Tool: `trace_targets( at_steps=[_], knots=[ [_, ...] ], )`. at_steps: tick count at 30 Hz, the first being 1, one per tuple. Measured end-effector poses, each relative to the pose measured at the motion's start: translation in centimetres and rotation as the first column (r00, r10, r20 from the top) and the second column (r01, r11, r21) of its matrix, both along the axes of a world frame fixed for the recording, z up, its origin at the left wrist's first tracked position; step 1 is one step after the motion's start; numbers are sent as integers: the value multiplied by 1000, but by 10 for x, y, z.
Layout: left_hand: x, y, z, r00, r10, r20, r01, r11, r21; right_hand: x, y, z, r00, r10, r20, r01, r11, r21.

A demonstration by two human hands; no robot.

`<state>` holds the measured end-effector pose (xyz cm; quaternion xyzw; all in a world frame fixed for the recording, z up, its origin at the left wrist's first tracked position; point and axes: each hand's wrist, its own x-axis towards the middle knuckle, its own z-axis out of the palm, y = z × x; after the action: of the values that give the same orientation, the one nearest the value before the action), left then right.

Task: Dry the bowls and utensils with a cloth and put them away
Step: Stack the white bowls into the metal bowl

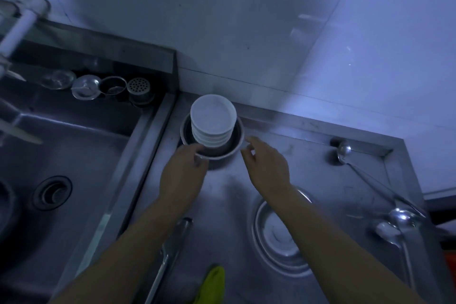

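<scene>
Nearest us, short of the metal bowl, a yellow-green cloth is lying on the steel counter. Our left hand is curling fingers onto the bowl's near rim; our right hand is hovering beside it, fingers loosely spread. The white dishes stacked inside are risking toppling if we are tilting it. Beyond the bowl, tiled wall.
</scene>
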<state>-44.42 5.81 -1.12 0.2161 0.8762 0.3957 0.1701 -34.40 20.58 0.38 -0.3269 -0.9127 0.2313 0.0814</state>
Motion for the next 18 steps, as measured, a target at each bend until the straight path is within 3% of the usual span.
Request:
trace_targets(
  at_steps=[12, 18],
  knots=[
    [210, -77, -19, 975, -126, 184, 144, 986, -87, 211, -57, -14, 1000, 14, 22, -11, 990, -143],
    [281, -115, -33, 974, -32, 223, 58, 992, -109, 291, -91, -37, 994, 73, 81, -53, 974, -222]
  ],
)
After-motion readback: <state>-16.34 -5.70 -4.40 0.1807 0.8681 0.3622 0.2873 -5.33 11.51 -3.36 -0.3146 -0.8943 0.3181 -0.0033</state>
